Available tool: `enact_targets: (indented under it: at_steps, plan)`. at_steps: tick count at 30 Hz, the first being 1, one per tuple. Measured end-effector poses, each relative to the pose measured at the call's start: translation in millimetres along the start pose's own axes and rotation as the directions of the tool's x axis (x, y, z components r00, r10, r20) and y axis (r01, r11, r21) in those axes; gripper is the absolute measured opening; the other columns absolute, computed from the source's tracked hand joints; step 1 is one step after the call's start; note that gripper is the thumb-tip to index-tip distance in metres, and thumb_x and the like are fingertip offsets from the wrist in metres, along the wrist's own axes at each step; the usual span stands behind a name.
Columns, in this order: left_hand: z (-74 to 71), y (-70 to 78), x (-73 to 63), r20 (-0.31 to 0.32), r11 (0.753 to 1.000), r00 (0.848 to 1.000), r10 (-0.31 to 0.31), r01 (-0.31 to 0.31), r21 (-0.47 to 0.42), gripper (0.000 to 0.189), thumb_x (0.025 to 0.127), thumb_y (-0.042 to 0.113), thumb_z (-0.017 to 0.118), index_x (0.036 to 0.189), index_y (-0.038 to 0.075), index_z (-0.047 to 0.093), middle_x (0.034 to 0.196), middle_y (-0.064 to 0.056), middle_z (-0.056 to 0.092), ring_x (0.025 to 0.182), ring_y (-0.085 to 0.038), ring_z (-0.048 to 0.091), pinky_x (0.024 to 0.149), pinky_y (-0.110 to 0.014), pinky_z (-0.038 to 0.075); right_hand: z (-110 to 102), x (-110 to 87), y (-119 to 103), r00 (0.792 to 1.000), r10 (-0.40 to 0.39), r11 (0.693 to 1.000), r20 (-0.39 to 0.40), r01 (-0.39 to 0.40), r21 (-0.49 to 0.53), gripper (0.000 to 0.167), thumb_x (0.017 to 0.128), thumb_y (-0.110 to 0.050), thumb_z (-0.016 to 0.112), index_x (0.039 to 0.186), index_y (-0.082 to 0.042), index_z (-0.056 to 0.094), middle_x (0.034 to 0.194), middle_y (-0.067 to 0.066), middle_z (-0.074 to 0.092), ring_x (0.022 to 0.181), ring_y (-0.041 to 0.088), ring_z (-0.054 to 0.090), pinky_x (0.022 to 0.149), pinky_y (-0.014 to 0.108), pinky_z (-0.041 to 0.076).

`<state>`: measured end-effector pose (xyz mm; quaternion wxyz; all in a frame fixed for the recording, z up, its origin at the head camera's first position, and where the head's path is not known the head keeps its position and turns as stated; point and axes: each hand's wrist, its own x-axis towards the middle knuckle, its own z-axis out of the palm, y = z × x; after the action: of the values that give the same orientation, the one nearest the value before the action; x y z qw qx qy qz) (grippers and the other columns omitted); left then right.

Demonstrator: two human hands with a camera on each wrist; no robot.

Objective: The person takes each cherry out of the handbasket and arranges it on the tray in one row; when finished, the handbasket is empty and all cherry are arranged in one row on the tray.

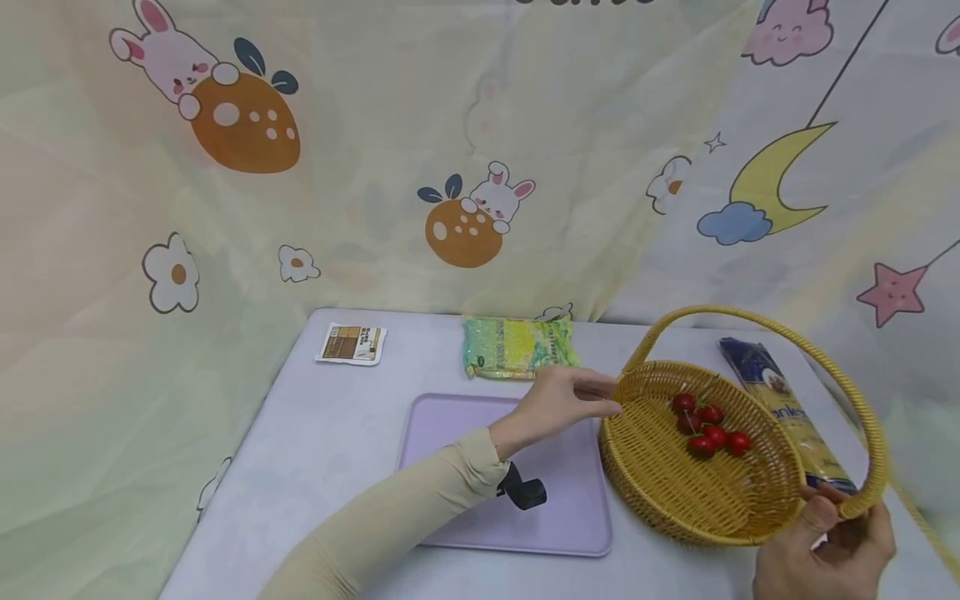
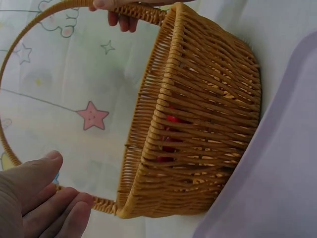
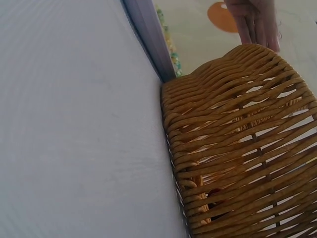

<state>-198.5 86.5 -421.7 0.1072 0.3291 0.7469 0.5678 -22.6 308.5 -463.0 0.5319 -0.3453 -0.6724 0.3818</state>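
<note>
On one table (image 1: 330,467), hands (left (image 1: 558,404) relaxed, right (image 1: 828,550) gripping handle (image 1: 876,450)) flank one basket (image 1: 663,467) holding six cherries (image 1: 715,436).

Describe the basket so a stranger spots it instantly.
On the white table, find the lilac tray. Right of it in the head view is a round, golden-brown woven basket, the right hand gripping its handle. That arched handle and the red fruits inside set it apart from the packets.
</note>
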Motion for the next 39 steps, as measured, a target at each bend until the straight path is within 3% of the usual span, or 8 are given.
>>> enact_targets:
  at_steps: [14,22,24,26,28,31,34,39]
  plan:
    - [42.6,5.6,44.1,0.027,0.995,1.0,0.002,-0.005,0.099,0.033,0.091,0.031,0.083,0.12,0.016,0.08,0.108,0.006,0.081,0.085,0.013,0.067,0.077,-0.009,0.053,0,3.7,-3,0.999,-0.037,0.999,-0.012,0.037,0.019,0.042,0.11,-0.032,0.048,0.151,-0.025,0.048,0.109,-0.028,0.055,0.101,-0.007,0.057,0.093,0.018,0.044]
    - [64.6,7.0,64.4,0.045,0.998,0.999,0.004,-0.007,0.063,0.03,0.094,0.031,0.08,0.121,0.017,0.08,0.109,0.007,0.08,0.084,0.013,0.066,0.075,-0.01,0.053,6,11.6,14,0.987,-0.163,0.983,-0.02,0.164,0.087,0.039,0.11,-0.022,0.051,0.149,-0.017,0.053,0.109,-0.027,0.057,0.098,-0.005,0.06,0.086,0.014,0.045]
    - [71.3,6.9,68.8,0.037,0.998,0.999,-0.006,0.003,0.057,0.029,0.094,0.031,0.081,0.119,0.018,0.08,0.108,0.008,0.08,0.083,0.012,0.066,0.078,-0.013,0.055,6,13.3,18,0.985,-0.17,0.98,-0.021,0.172,0.1,0.039,0.11,-0.022,0.051,0.148,-0.015,0.053,0.109,-0.026,0.057,0.097,-0.006,0.06,0.086,0.014,0.046]
    - [79.1,7.2,73.2,0.024,0.998,1.0,-0.016,0.014,0.064,0.028,0.093,0.032,0.081,0.118,0.019,0.081,0.107,0.01,0.08,0.082,0.012,0.066,0.095,-0.018,0.053,5,14.1,20,0.983,-0.183,0.978,-0.018,0.184,0.095,0.039,0.11,-0.022,0.05,0.149,-0.015,0.053,0.11,-0.026,0.057,0.096,-0.006,0.06,0.086,0.014,0.046]
    - [87.1,8.5,77.3,0.011,0.997,1.0,-0.03,0.029,0.077,0.028,0.093,0.034,0.081,0.118,0.02,0.081,0.107,0.013,0.079,0.082,0.012,0.066,0.1,-0.021,0.052,4,14.0,21,0.981,-0.192,0.977,-0.019,0.193,0.094,0.039,0.11,-0.023,0.051,0.149,-0.016,0.053,0.11,-0.027,0.057,0.096,-0.006,0.061,0.085,0.014,0.046]
    - [98.6,10.4,82.9,-0.003,0.996,0.999,-0.046,0.046,0.071,0.027,0.094,0.033,0.08,0.117,0.02,0.081,0.109,0.013,0.079,0.081,0.011,0.066,0.095,-0.018,0.053,1,11.6,20,0.979,-0.202,0.976,-0.016,0.202,0.08,0.041,0.11,-0.025,0.051,0.15,-0.02,0.051,0.111,-0.027,0.057,0.097,-0.005,0.061,0.085,0.014,0.045]
    - [107.9,11.1,86.9,-0.009,0.996,0.998,-0.055,0.056,0.064,0.027,0.093,0.031,0.081,0.117,0.018,0.081,0.11,0.012,0.079,0.079,0.012,0.065,0.072,-0.01,0.053,1,8.5,17,0.981,-0.193,0.977,-0.021,0.194,0.09,0.041,0.11,-0.024,0.053,0.15,-0.021,0.052,0.111,-0.026,0.057,0.097,-0.003,0.06,0.085,0.014,0.045]
    - [116.9,6.0,92.2,-0.029,0.997,0.998,-0.053,0.054,0.061,0.028,0.092,0.029,0.083,0.116,0.015,0.082,0.109,0.009,0.08,0.078,0.011,0.065,0.073,-0.007,0.05,5,5.8,11,0.986,-0.161,0.977,-0.043,0.165,0.135,0.038,0.109,-0.019,0.054,0.147,-0.014,0.055,0.11,-0.022,0.059,0.097,-0.002,0.06,0.086,0.015,0.046]
